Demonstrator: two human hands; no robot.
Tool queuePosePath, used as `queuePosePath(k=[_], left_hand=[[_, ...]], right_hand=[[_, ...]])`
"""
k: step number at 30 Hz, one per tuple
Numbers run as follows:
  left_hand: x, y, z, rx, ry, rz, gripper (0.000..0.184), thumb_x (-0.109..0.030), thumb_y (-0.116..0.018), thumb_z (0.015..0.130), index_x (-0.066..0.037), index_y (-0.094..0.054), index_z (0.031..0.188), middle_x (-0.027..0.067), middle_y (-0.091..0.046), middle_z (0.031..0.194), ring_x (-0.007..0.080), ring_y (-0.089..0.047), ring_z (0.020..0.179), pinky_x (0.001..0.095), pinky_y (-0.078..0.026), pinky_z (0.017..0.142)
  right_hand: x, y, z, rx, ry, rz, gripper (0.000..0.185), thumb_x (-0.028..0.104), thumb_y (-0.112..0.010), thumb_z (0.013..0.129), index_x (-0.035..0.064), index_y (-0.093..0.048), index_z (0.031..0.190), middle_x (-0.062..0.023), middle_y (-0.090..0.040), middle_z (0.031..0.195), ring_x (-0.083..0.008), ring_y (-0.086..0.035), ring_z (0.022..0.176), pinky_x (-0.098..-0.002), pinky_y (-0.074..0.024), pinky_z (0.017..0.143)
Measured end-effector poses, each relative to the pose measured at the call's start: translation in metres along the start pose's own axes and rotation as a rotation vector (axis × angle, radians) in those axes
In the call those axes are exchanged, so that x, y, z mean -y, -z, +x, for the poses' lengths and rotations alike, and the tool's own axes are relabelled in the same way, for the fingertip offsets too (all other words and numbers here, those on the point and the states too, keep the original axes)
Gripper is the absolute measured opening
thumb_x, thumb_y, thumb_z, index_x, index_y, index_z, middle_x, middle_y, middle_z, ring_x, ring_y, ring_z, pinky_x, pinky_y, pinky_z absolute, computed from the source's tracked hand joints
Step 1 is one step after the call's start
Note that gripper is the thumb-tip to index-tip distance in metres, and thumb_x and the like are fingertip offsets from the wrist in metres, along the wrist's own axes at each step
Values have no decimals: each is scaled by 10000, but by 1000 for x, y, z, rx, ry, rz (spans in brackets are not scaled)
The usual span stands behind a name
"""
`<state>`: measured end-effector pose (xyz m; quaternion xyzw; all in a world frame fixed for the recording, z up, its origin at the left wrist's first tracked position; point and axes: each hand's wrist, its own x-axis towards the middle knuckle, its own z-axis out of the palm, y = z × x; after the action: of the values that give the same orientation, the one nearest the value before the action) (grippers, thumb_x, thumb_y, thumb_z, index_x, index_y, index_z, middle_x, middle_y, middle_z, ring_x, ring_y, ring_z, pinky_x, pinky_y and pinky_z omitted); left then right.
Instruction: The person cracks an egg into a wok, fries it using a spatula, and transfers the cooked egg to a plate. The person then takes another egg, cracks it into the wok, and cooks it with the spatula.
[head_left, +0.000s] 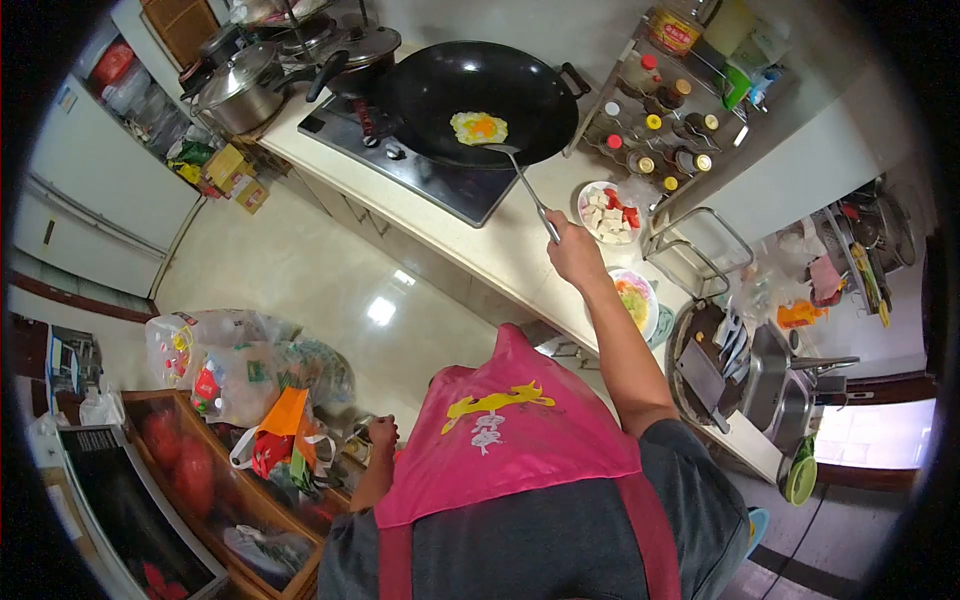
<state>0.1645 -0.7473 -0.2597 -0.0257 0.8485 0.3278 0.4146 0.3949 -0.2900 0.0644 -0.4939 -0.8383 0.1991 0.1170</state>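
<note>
My right hand (575, 250) is wrapped around the handle of a metal spatula (529, 187) and reaches over the counter. The spatula's blade touches or lies just beside the lower right edge of a fried egg (480, 128), which has a yellow-orange middle and pale edges. That egg lies in a large black wok (470, 80) on the gas stove (440, 190). Low at my left side, away from the counter, my left hand (382, 431) hangs with its fingers curled. Whether anything is in it cannot be seen.
Right of the stove stand a plate of white cubes and red pieces (608, 214) and a plate of chopped food (636, 300). Bottles (650, 122) fill a rack behind. A cleaver (700, 375) lies near the sink (768, 370). Bags (240, 375) crowd the floor at left.
</note>
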Motion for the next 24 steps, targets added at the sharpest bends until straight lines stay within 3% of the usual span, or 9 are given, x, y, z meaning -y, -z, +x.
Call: queuePosePath(k=[2,13,24], left_hand=[[8,-1,5,-5,-2,-15,225,-207,-643,863,14,-629,904,81,-605,617,181,-550,433,321,-421,390],[3,-4,1,11,15,10,228,-207,-635,869,16,-663,830,65,-589,574,164,-538,409,320,-428,394],[-1,-4,-2,29,4,0,237,-210,-639,880,25,-652,905,62,-584,581,164,-535,408,311,-413,380]], right_hand=[[-5,-5,1,-49,29,9,473,38,-593,802,92,-536,1269,-256,-664,856,-414,-660,829,-496,-506,763],[1,1,1,14,-14,-6,512,27,-573,806,116,-520,1307,-261,-672,934,-421,-656,893,-499,-512,812],[4,2,0,-18,-13,5,450,52,-599,816,86,-552,1262,-251,-672,904,-406,-663,862,-479,-507,781]])
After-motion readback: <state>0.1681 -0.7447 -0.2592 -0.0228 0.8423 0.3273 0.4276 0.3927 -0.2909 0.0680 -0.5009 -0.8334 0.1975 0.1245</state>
